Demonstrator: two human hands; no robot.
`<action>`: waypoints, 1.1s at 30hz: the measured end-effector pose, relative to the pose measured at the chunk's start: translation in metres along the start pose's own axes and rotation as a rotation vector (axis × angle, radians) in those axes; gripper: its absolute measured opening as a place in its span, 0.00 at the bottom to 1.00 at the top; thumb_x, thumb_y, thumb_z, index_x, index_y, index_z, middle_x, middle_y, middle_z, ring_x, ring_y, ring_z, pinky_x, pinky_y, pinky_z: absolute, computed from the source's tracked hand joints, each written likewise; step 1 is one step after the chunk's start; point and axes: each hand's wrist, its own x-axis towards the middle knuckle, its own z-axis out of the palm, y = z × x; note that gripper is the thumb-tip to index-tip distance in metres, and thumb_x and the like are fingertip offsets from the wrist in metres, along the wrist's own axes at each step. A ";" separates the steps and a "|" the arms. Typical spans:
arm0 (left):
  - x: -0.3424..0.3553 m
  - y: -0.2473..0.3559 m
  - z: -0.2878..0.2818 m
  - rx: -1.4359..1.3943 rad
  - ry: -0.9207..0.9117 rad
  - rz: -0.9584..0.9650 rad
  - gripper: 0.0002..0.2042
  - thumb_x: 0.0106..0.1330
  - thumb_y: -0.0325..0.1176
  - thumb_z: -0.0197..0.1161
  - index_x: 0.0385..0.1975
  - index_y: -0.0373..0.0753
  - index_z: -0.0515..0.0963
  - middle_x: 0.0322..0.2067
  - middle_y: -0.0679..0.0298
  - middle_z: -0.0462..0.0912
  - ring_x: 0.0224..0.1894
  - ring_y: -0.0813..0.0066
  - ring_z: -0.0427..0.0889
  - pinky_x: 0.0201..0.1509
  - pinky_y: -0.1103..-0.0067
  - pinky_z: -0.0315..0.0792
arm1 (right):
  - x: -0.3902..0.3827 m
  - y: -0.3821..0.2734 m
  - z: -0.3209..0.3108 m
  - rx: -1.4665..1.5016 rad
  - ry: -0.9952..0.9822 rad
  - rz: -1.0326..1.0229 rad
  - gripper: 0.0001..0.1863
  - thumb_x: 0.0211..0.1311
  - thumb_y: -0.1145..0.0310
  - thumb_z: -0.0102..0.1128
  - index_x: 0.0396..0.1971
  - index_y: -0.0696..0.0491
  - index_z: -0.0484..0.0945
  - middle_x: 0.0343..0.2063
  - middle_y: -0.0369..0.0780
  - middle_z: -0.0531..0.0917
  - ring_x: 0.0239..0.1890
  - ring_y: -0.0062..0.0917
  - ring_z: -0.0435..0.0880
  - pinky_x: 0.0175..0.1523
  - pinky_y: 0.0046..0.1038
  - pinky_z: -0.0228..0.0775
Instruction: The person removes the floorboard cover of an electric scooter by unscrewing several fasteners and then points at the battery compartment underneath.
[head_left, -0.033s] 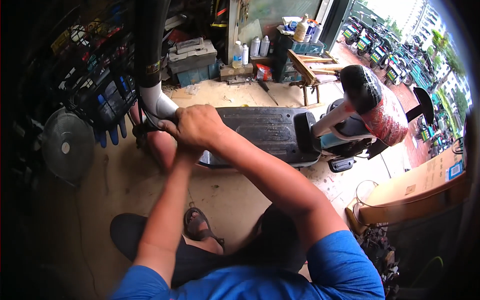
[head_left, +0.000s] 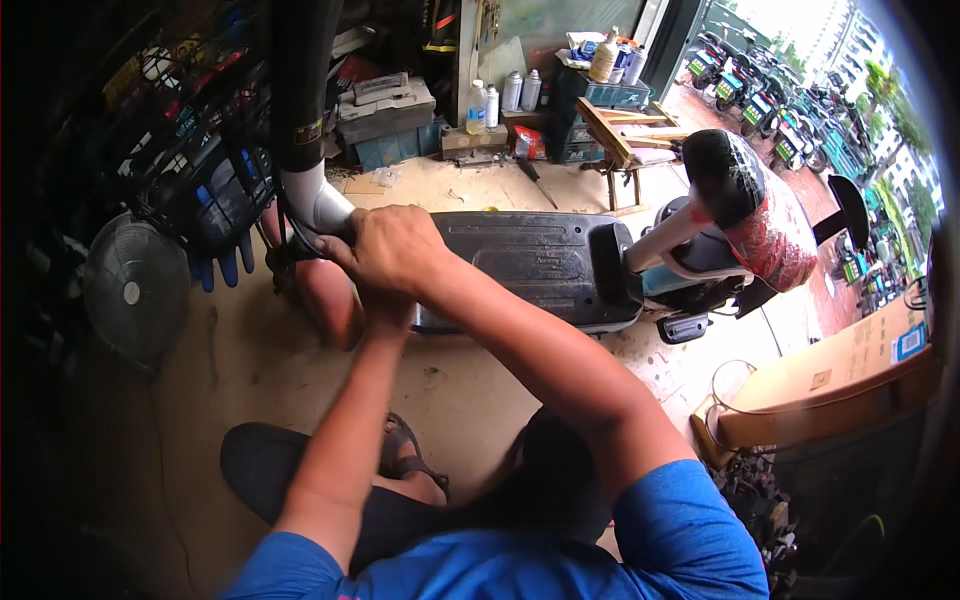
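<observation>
A small electric scooter stands on the concrete floor, with a black footboard (head_left: 530,255) and a seat (head_left: 760,220) wrapped in red plastic. Its white stem (head_left: 315,200) rises at the left into a black column (head_left: 300,80). My right hand (head_left: 390,245) is closed around the base of that stem, where it meets the footboard. My left hand (head_left: 385,318) reaches up just under the right one and is mostly hidden by it. A reddish fender (head_left: 330,295) shows just beneath both hands. My sandalled foot (head_left: 405,455) rests on the floor below.
A round fan (head_left: 135,290) sits at the left. Blue gloves (head_left: 225,260) hang from a black wire basket (head_left: 190,170). Toolboxes (head_left: 385,115), spray cans (head_left: 520,90) and a wooden stool (head_left: 620,135) line the back. A cardboard box (head_left: 850,380) stands at the right.
</observation>
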 end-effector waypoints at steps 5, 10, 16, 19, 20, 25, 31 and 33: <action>-0.006 0.009 -0.002 -0.022 -0.257 -0.008 0.14 0.78 0.42 0.56 0.55 0.42 0.71 0.54 0.63 0.75 0.60 0.70 0.73 0.68 0.72 0.67 | -0.003 -0.001 -0.012 -0.046 -0.004 -0.009 0.38 0.71 0.33 0.47 0.33 0.57 0.85 0.29 0.51 0.88 0.37 0.47 0.89 0.46 0.44 0.79; 0.066 0.036 -0.058 0.234 -1.016 -0.124 0.14 0.78 0.43 0.56 0.54 0.42 0.71 0.53 0.63 0.75 0.60 0.70 0.73 0.68 0.72 0.67 | -0.006 0.011 -0.011 -0.048 -0.124 -0.069 0.41 0.71 0.31 0.43 0.34 0.58 0.86 0.31 0.53 0.88 0.40 0.50 0.88 0.49 0.45 0.79; -0.014 0.005 0.008 -0.076 -0.079 -0.002 0.14 0.79 0.43 0.56 0.54 0.42 0.71 0.53 0.63 0.75 0.59 0.71 0.73 0.67 0.72 0.67 | 0.000 0.005 -0.004 -0.045 0.138 -0.003 0.30 0.70 0.40 0.53 0.30 0.54 0.87 0.25 0.50 0.87 0.32 0.47 0.88 0.41 0.44 0.79; -0.023 0.007 0.005 -0.144 -0.098 0.010 0.14 0.79 0.44 0.56 0.54 0.42 0.71 0.52 0.63 0.76 0.59 0.71 0.74 0.67 0.72 0.67 | -0.006 0.002 -0.010 0.000 0.122 -0.049 0.30 0.70 0.41 0.54 0.28 0.56 0.86 0.24 0.50 0.87 0.31 0.47 0.88 0.41 0.44 0.79; -0.011 0.011 -0.005 -0.103 -0.225 -0.014 0.14 0.79 0.44 0.56 0.54 0.42 0.71 0.52 0.63 0.76 0.59 0.71 0.74 0.67 0.72 0.67 | -0.007 0.004 -0.014 -0.057 0.084 -0.025 0.32 0.71 0.40 0.53 0.29 0.57 0.86 0.24 0.50 0.87 0.31 0.48 0.88 0.41 0.44 0.79; 0.067 0.033 -0.056 0.145 -0.731 -0.145 0.14 0.80 0.44 0.55 0.53 0.42 0.71 0.52 0.64 0.76 0.58 0.71 0.74 0.67 0.72 0.68 | -0.009 0.013 -0.013 -0.051 -0.113 -0.067 0.38 0.69 0.35 0.48 0.42 0.61 0.85 0.35 0.55 0.88 0.45 0.50 0.87 0.56 0.44 0.77; -0.019 0.016 0.019 -0.359 -0.001 0.006 0.14 0.80 0.45 0.55 0.53 0.42 0.71 0.52 0.64 0.76 0.58 0.71 0.74 0.67 0.72 0.68 | -0.001 0.004 -0.005 -0.060 0.263 -0.019 0.28 0.68 0.43 0.56 0.35 0.57 0.84 0.27 0.49 0.88 0.34 0.43 0.89 0.42 0.43 0.79; -0.019 0.022 0.026 -1.020 -0.281 -0.095 0.14 0.80 0.45 0.55 0.53 0.42 0.71 0.51 0.64 0.76 0.58 0.71 0.74 0.67 0.72 0.68 | -0.003 0.002 -0.007 0.017 0.142 -0.021 0.29 0.69 0.40 0.55 0.34 0.56 0.84 0.28 0.49 0.88 0.35 0.43 0.89 0.42 0.42 0.80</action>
